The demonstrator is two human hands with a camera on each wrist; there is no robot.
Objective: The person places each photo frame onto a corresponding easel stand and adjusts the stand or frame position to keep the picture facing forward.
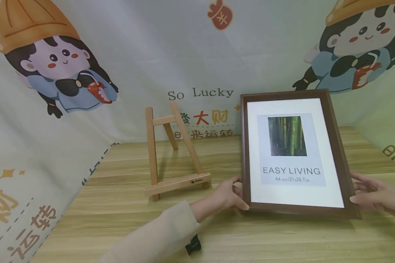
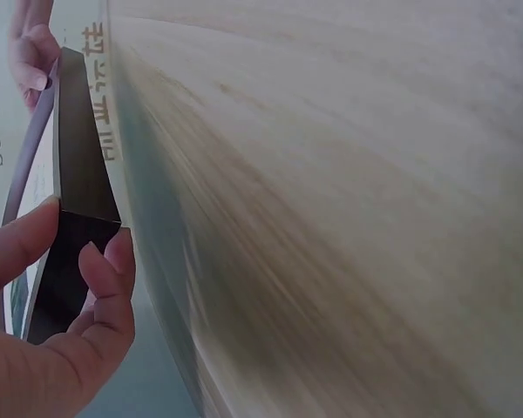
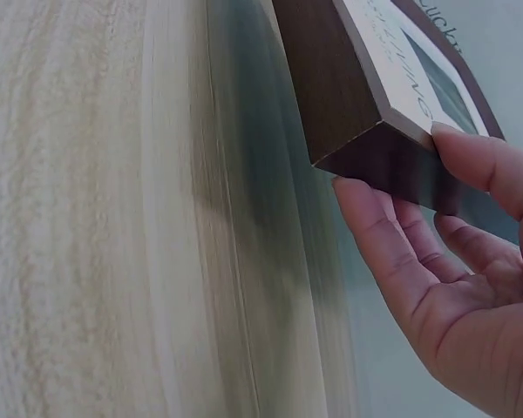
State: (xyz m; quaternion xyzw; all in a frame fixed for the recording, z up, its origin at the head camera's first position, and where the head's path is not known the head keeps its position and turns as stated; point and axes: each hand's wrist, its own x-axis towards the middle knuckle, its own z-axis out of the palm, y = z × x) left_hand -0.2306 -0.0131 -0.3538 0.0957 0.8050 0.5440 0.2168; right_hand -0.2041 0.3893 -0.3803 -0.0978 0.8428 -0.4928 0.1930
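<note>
A dark brown picture frame [image 1: 245,153] with a white mat and a bamboo picture stands tilted back at the right in the head view. My left hand [image 1: 225,195] grips its lower left edge, thumb at the front and fingers behind. On the opposite side my right hand [image 1: 375,193] pinches the lower right edge the same way. Both wrist views show the frame's lower corners raised over the table, with the left hand [image 2: 78,305] and right hand [image 3: 462,252] holding its sides. A small wooden easel [image 1: 177,184] stands left of the frame, touched by neither hand.
The wood-grain table [image 1: 118,212] carries everything. A small black object [image 1: 193,244] lies near the front, beside the left sleeve [image 1: 161,233]. Behind the table hangs a pale printed cloth [image 1: 151,44] with cartoon figures and lettering.
</note>
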